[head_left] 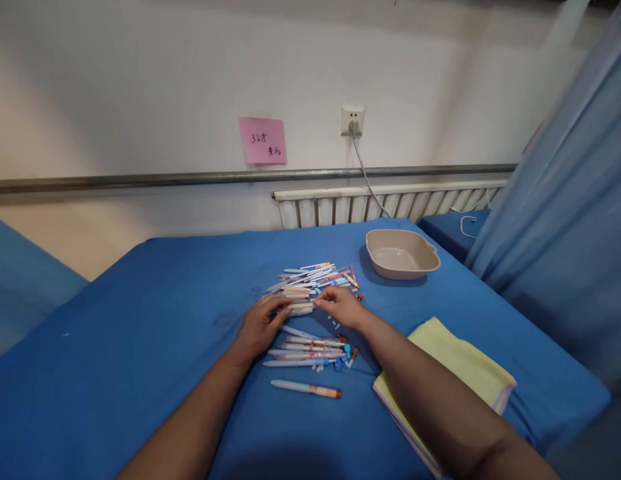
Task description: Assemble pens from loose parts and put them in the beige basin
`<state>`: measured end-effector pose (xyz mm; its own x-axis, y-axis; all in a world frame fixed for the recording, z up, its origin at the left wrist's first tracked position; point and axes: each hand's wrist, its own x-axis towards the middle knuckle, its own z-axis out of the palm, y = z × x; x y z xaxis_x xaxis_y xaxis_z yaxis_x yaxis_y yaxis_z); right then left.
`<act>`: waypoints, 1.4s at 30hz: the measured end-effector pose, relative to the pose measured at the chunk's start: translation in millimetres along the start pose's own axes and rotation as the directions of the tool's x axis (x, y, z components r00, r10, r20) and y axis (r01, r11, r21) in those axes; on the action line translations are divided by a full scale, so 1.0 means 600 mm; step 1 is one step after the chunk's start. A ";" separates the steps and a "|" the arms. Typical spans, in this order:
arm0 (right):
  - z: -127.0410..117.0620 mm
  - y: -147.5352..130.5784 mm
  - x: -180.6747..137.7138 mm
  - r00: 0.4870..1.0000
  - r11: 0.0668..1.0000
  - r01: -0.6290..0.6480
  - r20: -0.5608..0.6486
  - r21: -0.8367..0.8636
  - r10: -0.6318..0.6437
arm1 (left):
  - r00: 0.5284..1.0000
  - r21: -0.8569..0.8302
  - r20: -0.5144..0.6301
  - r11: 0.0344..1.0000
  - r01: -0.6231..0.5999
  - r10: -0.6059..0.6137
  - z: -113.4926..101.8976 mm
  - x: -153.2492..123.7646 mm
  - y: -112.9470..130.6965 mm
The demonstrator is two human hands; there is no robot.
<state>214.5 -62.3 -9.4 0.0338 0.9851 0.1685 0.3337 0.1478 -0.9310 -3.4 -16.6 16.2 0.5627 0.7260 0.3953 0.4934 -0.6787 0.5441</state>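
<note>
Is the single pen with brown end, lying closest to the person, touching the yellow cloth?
Apart. The head view shows a strip of bare blue sheet between the pen and the yellow cloth.

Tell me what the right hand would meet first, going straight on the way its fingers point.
The right hand would likely meet the pale pen barrel first, then the left hand; depth there is unclear.
</note>
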 end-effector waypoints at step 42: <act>-0.007 0.006 0.004 0.999 0.997 0.046 -0.013 0.062 -0.045 | 0.963 -0.146 0.056 0.952 0.268 -0.263 0.001 -0.001 0.008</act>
<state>220.0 -59.7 -11.1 0.0309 0.9762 0.2145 0.2759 0.1980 -0.9406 -1.2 -20.1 18.3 0.4497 0.8713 0.1964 0.5239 -0.4355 0.7321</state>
